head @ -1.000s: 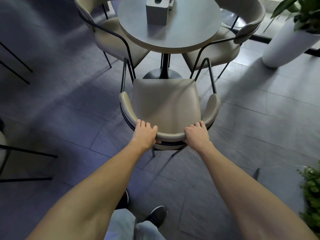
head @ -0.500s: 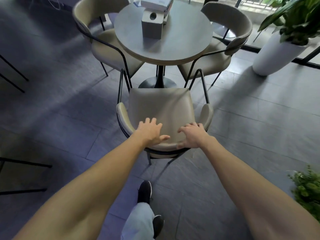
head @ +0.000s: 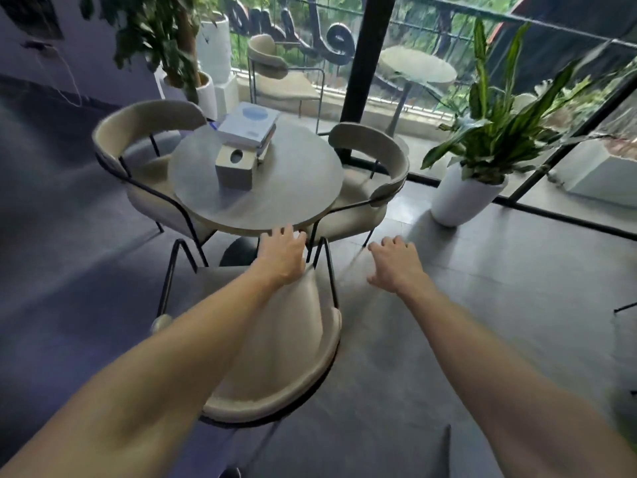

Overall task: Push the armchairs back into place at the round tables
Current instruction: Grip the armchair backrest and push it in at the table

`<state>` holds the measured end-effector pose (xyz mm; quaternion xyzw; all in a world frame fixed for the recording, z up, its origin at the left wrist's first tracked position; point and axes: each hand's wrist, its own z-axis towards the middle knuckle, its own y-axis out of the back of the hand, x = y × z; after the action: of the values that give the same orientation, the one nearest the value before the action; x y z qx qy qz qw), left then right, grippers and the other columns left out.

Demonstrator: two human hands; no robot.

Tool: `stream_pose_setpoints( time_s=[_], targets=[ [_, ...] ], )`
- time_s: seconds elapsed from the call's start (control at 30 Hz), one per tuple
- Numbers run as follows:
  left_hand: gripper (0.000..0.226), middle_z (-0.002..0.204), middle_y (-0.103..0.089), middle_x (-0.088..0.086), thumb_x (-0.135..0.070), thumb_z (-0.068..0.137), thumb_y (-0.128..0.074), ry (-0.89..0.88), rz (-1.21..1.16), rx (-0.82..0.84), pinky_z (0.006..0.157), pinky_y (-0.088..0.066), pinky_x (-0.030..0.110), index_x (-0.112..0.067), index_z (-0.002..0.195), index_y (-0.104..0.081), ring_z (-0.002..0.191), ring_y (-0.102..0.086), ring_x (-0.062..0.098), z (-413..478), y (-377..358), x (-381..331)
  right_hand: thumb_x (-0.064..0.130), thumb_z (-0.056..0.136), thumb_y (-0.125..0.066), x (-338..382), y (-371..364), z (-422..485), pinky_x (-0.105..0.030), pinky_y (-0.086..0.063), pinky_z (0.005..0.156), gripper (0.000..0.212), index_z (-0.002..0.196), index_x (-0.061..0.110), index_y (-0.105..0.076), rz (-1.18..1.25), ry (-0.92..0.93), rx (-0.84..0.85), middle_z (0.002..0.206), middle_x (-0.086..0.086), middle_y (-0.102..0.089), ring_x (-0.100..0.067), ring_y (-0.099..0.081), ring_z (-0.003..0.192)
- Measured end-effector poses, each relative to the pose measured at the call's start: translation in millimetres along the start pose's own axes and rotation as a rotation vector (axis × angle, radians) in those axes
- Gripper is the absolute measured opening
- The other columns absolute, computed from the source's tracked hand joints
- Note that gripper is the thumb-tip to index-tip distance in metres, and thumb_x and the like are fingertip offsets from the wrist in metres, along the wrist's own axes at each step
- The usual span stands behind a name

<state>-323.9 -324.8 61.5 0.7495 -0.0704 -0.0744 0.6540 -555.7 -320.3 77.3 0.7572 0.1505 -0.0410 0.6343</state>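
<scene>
A beige armchair [head: 296, 343] with black metal legs stands right below me, its front under the near edge of the round grey table [head: 286, 198]. My left hand [head: 281, 253] hovers above the chair's seat close to the table edge, fingers spread and empty. My right hand [head: 396, 262] floats to the right of the chair over the floor, also open and holding nothing. Two more beige armchairs sit tucked at the table, one on the left [head: 144, 132] and one on the right [head: 372, 150].
A tissue box [head: 236, 169] and stacked books [head: 250, 127] rest on the table. A white planter with a leafy plant [head: 462, 194] stands at the right by the glass wall. Another potted plant [head: 203, 91] is behind the table. Beyond the glass are another chair and table.
Both hands let go of the armchair's backrest and lifted forward. My view rose from the chair towards the table and window.
</scene>
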Motion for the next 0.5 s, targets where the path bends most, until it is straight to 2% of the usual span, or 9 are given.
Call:
stream_pose_setpoints(
  time_s=[0.17,0.43,0.5],
  targets=[
    [0.057,0.140,-0.045,0.013,-0.041,0.090,-0.053,0.047,-0.018,0.030,0.096,-0.042,0.051,-0.021,0.142,-0.038,0.126,-0.044,0.037,69,0,-69,0.047,0.081,-0.067,-94,-5,45,-0.044,-0.037,0.101,0.059,0.132,0.022,-0.051,-0.001,0.007,0.018,0.133,-0.007,-0.052,-0.030,-0.043,0.126],
    [0.052,0.137,-0.045,0.016,-0.038,0.091,-0.050,0.169,-0.040,0.058,0.095,-0.041,0.049,-0.019,0.138,-0.041,0.123,-0.045,0.039,171,19,-170,0.037,0.082,-0.066,-224,9,129,-0.043,-0.038,0.095,0.051,0.127,0.020,-0.051,-0.065,0.124,-0.052,0.129,-0.008,-0.053,-0.032,-0.045,0.122],
    [0.044,0.134,-0.046,0.016,-0.036,0.091,-0.050,0.178,-0.053,0.043,0.094,-0.042,0.048,-0.018,0.131,-0.043,0.121,-0.047,0.038,203,33,-188,0.035,0.082,-0.066,-248,12,158,-0.043,-0.039,0.094,0.048,0.125,0.020,-0.051,-0.074,0.154,-0.064,0.127,-0.008,-0.053,-0.032,-0.045,0.121]
  ],
)
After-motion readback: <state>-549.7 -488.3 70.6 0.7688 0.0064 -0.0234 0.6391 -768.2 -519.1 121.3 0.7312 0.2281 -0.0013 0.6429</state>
